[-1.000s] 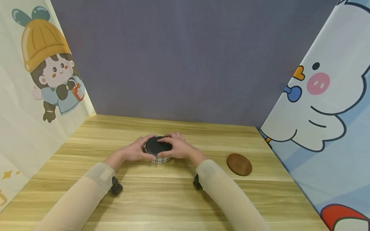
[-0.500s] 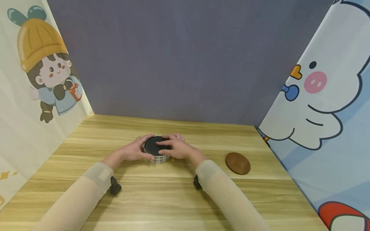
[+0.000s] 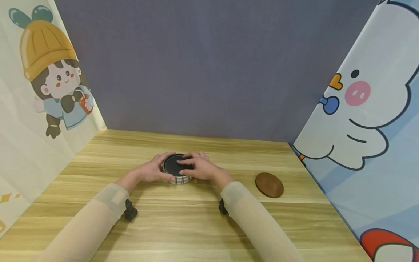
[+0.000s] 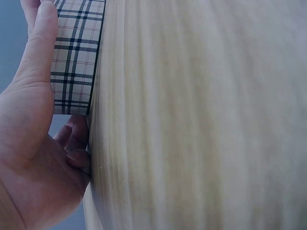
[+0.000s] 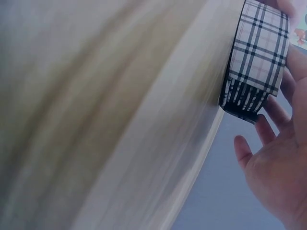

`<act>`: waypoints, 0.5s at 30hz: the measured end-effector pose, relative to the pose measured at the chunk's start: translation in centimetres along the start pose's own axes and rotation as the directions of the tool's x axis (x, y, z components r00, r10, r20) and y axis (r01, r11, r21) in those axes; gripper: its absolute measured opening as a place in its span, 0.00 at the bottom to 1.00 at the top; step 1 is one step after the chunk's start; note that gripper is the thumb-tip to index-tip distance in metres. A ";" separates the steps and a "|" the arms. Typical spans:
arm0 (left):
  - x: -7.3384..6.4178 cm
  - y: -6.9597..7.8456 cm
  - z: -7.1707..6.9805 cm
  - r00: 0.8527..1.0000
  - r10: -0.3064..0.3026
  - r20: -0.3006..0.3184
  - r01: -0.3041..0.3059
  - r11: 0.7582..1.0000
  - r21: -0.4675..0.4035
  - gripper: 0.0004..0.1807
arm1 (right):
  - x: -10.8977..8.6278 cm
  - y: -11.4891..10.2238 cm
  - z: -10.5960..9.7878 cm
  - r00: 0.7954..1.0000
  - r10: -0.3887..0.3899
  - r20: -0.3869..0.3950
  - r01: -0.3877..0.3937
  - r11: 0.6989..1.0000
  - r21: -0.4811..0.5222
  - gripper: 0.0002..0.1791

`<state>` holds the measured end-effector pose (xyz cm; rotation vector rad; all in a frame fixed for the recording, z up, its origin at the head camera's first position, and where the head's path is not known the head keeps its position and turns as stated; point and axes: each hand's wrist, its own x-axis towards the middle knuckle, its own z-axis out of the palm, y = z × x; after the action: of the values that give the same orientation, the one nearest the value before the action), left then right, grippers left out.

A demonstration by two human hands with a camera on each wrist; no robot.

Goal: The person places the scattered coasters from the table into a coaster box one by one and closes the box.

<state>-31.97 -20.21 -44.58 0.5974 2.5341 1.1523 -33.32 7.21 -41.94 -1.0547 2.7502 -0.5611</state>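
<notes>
A round coaster holder (image 3: pixel 179 180) with a plaid side stands on the table, and a black disc (image 3: pixel 173 165) fills its top just below the rim. My left hand (image 3: pixel 152 170) grips the holder from the left, thumb along the near side and fingers round the far side. In the left wrist view, that thumb lies along the plaid wall (image 4: pixel 74 57). My right hand (image 3: pixel 203 168) rests over the right part of the top, thumb and fingertips on the black disc. The right wrist view shows a cutout (image 5: pixel 243 97) in the holder's side with stacked striped edges inside.
A round brown coaster (image 3: pixel 269 185) lies flat to the right on the wooden table (image 3: pixel 183 225). A grey panel (image 3: pixel 196 72) rises behind the table, with cartoon-printed cloths at left and right.
The right thumb and fingers have shifted slightly inward onto the black disc, and the disc sits lower within the rim. The left hand keeps its grip; the head view shifted a little.
</notes>
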 end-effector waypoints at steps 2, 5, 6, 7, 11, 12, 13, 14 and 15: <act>0.0 0.0 0.0 1.000 0.003 0.000 -0.003 1.000 0.001 0.65 | 0.0 0.0 0.0 1.000 0.003 0.001 -0.003 1.000 0.000 0.32; 0.0 0.1 0.0 1.000 0.004 -0.001 -0.004 1.000 0.003 0.65 | 0.0 0.0 0.0 1.000 0.009 0.004 -0.009 1.000 -0.001 0.32; 0.0 0.1 0.0 1.000 0.004 -0.002 -0.004 1.000 0.004 0.65 | 0.0 0.0 0.0 1.000 0.010 0.006 -0.010 1.000 -0.002 0.32; 0.0 0.1 0.0 1.000 0.004 -0.002 -0.004 1.000 0.005 0.65 | 0.0 0.1 0.0 1.000 0.011 0.007 -0.011 1.000 -0.001 0.32; 0.0 0.1 -0.1 1.000 0.005 -0.004 -0.005 1.000 0.008 0.65 | 0.1 0.2 0.1 1.000 0.013 0.008 -0.013 1.000 0.005 0.32; -0.1 0.2 -0.1 1.000 0.006 -0.004 -0.006 1.000 0.008 0.65 | 0.1 0.2 0.1 1.000 0.012 0.008 -0.012 1.000 0.006 0.32; -0.1 0.2 -0.1 1.000 0.007 -0.004 -0.007 1.000 0.009 0.65 | 0.1 0.2 0.1 1.000 0.010 0.007 -0.010 1.000 0.008 0.31; -0.1 0.2 -0.1 1.000 0.008 -0.005 -0.008 1.000 0.009 0.65 | 0.0 0.2 0.1 1.000 0.008 0.005 -0.008 1.000 0.011 0.31; -0.1 0.2 -0.1 1.000 0.008 -0.005 -0.008 1.000 0.010 0.65 | 0.0 0.2 0.0 1.000 0.005 0.004 -0.005 1.000 0.015 0.31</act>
<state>-31.88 -20.15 -44.36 0.6089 2.5454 1.1464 -33.46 7.36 -42.05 -1.0439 2.7407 -0.5773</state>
